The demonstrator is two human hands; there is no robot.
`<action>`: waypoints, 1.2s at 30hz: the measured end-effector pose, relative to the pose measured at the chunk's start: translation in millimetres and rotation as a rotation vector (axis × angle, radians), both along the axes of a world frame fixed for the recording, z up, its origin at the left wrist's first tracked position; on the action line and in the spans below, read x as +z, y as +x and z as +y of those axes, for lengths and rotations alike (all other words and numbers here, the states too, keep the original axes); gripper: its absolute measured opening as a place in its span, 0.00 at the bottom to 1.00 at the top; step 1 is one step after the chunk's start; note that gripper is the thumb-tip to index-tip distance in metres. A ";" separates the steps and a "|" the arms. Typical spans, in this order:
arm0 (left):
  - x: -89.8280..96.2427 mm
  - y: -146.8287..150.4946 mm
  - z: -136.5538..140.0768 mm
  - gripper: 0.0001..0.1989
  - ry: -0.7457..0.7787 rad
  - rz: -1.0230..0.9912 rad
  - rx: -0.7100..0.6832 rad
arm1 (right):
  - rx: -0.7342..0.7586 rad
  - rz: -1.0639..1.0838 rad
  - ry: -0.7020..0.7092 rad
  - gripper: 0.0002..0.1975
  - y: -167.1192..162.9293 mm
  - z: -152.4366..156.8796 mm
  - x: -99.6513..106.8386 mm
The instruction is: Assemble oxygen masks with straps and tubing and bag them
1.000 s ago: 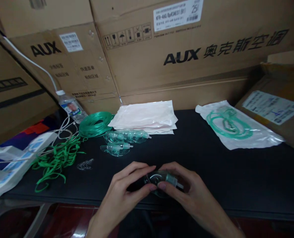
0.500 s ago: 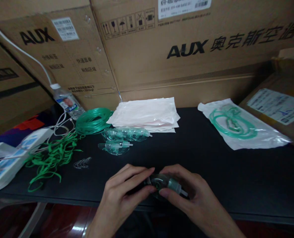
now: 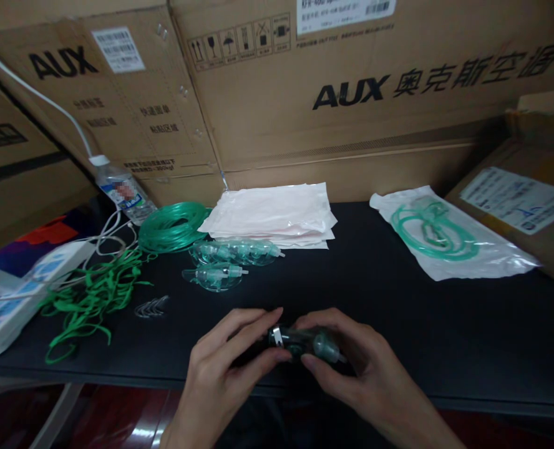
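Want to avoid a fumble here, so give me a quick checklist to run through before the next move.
1. Left hand gripping the translucent green plastic mask: ok.
2. Right hand supporting the mask's connector end: ok.
3. Flat silvery strip on the mask fully seated: cannot tell, partly covered.
4. Thin green ribbon-like straps untangled: not ok, heaped loosely.
5. Small silvery curved pieces apart from the straps: ok.

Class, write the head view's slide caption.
Left hand and right hand hold a greenish mask at a black table.
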State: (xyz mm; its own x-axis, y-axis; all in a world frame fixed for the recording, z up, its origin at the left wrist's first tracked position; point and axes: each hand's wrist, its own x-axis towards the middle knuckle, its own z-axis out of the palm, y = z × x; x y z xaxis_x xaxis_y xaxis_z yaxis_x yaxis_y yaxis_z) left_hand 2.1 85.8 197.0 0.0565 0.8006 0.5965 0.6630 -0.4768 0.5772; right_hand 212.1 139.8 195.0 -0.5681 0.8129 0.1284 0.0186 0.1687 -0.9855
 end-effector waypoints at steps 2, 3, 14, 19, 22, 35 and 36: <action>-3.4 4.0 -1.2 0.15 -0.066 -0.147 0.086 | -0.006 0.021 0.014 0.12 -0.8 0.9 0.2; -5.6 6.5 -1.5 0.13 -0.124 -0.241 0.143 | -0.012 0.033 0.021 0.13 -1.4 1.4 0.3; -2.2 33.5 17.2 0.10 -0.567 -0.795 0.137 | -0.188 0.098 0.410 0.19 -5.4 0.8 -15.8; -1.8 35.7 21.9 0.17 -0.600 -0.832 0.094 | -0.285 -0.006 0.608 0.21 -7.5 -1.3 -19.4; -1.1 35.0 20.4 0.20 -0.584 -0.815 0.051 | -0.321 -0.051 0.701 0.22 -8.9 -3.1 -22.0; 2.9 34.3 22.0 0.22 -0.630 -1.002 0.088 | -0.312 -0.069 0.724 0.18 -10.3 -6.3 -23.5; 2.6 34.1 21.9 0.23 -0.632 -1.012 0.092 | -0.315 -0.059 0.715 0.17 -10.0 -6.5 -22.7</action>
